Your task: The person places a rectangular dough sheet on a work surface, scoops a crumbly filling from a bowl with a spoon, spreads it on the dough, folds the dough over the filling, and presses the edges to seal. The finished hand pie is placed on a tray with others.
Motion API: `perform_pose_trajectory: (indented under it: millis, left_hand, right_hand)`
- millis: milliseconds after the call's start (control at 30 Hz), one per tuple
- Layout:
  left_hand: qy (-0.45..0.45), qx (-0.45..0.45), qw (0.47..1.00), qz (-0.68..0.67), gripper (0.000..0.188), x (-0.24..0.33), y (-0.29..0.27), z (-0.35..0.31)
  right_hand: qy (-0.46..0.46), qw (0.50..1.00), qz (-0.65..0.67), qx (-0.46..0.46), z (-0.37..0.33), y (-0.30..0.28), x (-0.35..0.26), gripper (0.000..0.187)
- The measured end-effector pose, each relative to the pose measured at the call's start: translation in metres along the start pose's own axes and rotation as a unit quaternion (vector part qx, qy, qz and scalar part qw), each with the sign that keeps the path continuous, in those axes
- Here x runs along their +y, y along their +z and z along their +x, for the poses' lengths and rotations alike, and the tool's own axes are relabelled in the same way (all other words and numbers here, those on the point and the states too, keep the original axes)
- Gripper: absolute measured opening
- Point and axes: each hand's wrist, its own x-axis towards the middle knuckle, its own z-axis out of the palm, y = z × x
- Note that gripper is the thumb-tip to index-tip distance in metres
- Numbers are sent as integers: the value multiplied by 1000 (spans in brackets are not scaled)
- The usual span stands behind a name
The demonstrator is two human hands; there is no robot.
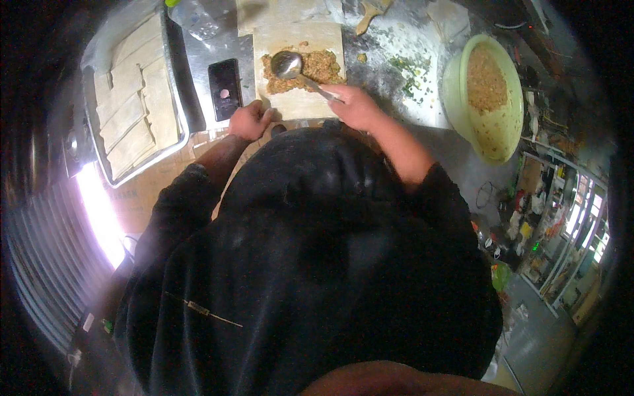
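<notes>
While my right hand (353, 105) closes its fingers around the handle of a spoon (294, 68), the bowl of the spoon rests on the filling (317, 66) spread across the middle of a dough sheet (300, 36). The sheet lies flat on the floured table (389, 46), its near edge just in front of my hands. My left hand (249, 120) is curled into a loose fist at the sheet's near left corner, touching the dough; whether it pinches the edge I cannot tell. A dark phone (224, 88) lies just left of the sheet, beside my left hand. Farther left, a metal tray (132, 170) carries rows of folded pastries (135, 99). Toward the table's right edge, a pale green bowl (456, 86) holds more of the same brown filling. Chopped herbs (413, 69) are scattered between sheet and bowl. A wooden tool (370, 12) lies at the far edge, beyond the sheet. My dark sleeves and hood fill the lower picture.
</notes>
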Motion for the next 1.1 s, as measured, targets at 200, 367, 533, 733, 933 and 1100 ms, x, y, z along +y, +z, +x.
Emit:
perform_pose_trajectory:
  millis: [200, 367, 533, 733, 933, 1100]
  left_hand:
    - [-10, -8, 1000, 16, 44, 3, -4, -2]
    - [-15, -4, 1000, 12, 45, 4, -4, -3]
    - [-4, -9, 1000, 17, 45, 3, -4, -3]
    - [0, 2, 1000, 26, 46, 1, -1, -1]
    - [-14, -12, 1000, 20, 48, 1, -4, 0]
    - [-17, -19, 1000, 16, 47, 2, -6, -2]
  right_hand:
    - [32, 967, -254, -3, -33, -22, -24, 47]
    - [245, 969, 29, 9, -57, -44, -4, 47]
    - [171, 981, 59, -74, -16, -11, -6, 47]
    - [11, 993, -118, -20, 24, 0, -39, 48]
    - [-85, 926, -367, 16, 59, 9, -70, 50]
    - [-107, 904, -414, 4, 37, 5, -55, 51]
